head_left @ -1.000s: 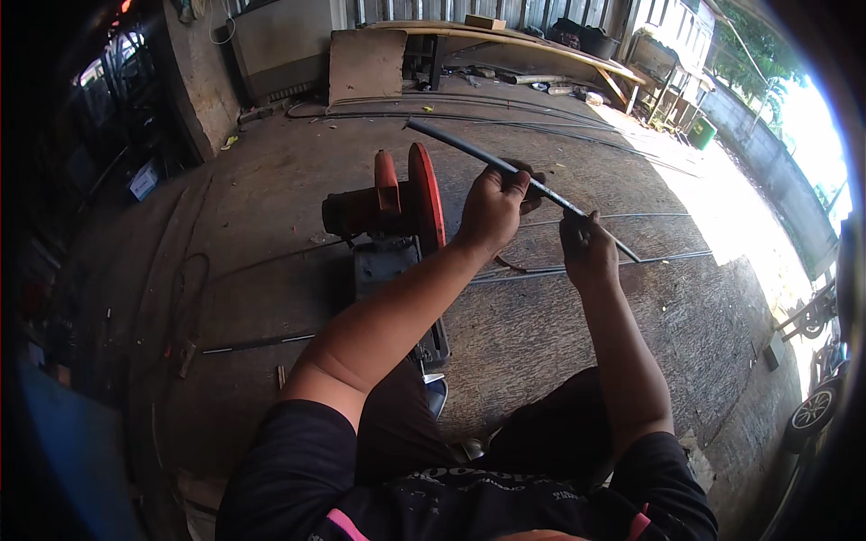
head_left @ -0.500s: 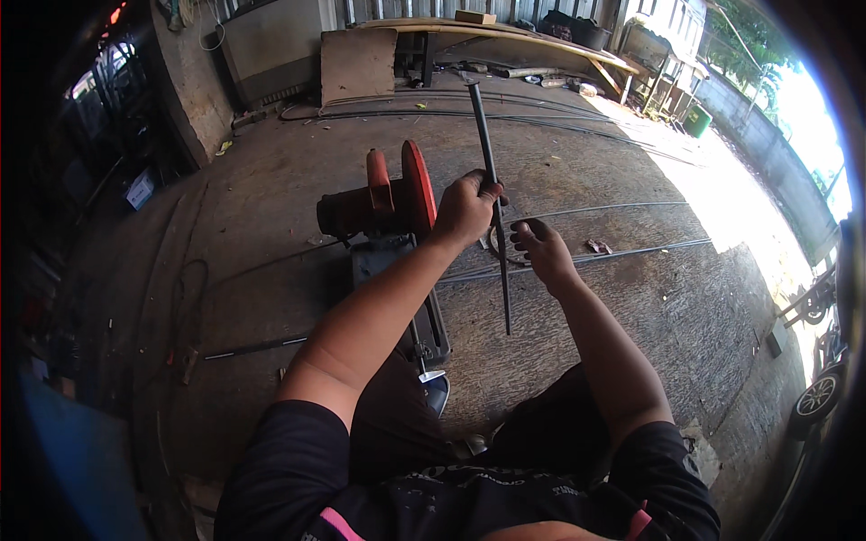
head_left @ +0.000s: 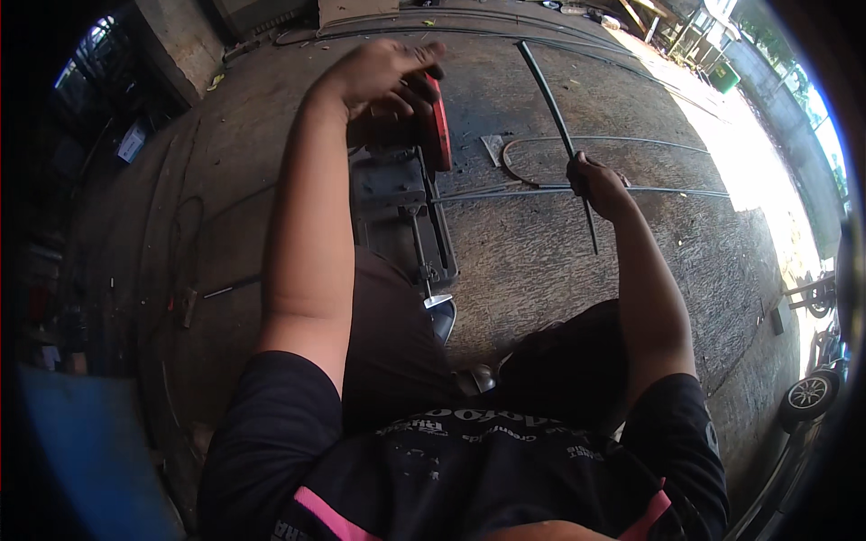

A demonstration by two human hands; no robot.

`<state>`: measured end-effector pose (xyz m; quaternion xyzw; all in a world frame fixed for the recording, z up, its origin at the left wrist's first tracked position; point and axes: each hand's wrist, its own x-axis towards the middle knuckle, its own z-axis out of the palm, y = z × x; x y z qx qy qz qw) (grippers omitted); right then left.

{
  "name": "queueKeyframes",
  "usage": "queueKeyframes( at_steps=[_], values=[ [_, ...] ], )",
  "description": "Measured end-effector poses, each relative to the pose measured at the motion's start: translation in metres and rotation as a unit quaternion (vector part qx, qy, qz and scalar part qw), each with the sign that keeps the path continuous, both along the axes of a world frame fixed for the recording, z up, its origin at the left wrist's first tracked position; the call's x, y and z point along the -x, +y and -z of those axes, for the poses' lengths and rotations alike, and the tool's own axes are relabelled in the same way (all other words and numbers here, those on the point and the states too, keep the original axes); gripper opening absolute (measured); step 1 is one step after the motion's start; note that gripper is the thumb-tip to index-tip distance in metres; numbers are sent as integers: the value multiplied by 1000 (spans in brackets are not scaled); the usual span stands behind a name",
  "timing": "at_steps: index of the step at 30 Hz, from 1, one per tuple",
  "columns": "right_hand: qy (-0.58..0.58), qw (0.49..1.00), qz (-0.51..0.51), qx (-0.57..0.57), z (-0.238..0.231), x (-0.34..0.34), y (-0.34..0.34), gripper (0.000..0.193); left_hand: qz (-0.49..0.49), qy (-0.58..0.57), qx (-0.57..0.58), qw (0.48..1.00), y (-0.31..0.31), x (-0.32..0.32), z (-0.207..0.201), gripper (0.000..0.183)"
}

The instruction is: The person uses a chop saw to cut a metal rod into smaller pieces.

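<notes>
Metal rod (head_left: 547, 93), slim and dark, is held aslant above the concrete floor (head_left: 550, 279), to the right of the chop saw (head_left: 383, 176), its far end leaning toward the saw's side. The right hand (head_left: 600, 185) is clamped around it nearer its lower end, with a short length showing below the fist. The left hand (head_left: 388, 72), well apart from the right, is raised over the saw beside its red blade guard (head_left: 441, 135), the fingers parted and loosely bent, with nothing seen in their grasp; whether they touch the saw cannot be told. Beyond the right hand, long thin bars (head_left: 677, 191) lie along the floor. A green bin (head_left: 723, 77) stands at the upper right and a small carton (head_left: 132, 142) sits at the far left; the contents of both are too small to make out.
</notes>
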<state>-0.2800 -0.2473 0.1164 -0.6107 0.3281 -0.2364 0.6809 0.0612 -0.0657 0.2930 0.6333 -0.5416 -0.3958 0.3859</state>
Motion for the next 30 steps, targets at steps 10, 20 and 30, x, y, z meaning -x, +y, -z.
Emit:
queueKeyframes(
  at_steps=[10, 20, 30],
  values=[
    [306, 931, -183, 73, 96, -22, 9, 40, -374, -12, 258, 891, -35, -42, 49, 19],
    [473, 814, -250, 227, 148, -81, 20, 46, -364, -206, 228, 880, -59, -54, 80, 37],
    [471, 685, -313, 459, 201, -112, 54, 27, -342, -212, 226, 887, -58, -56, 78, 48]
  ],
)
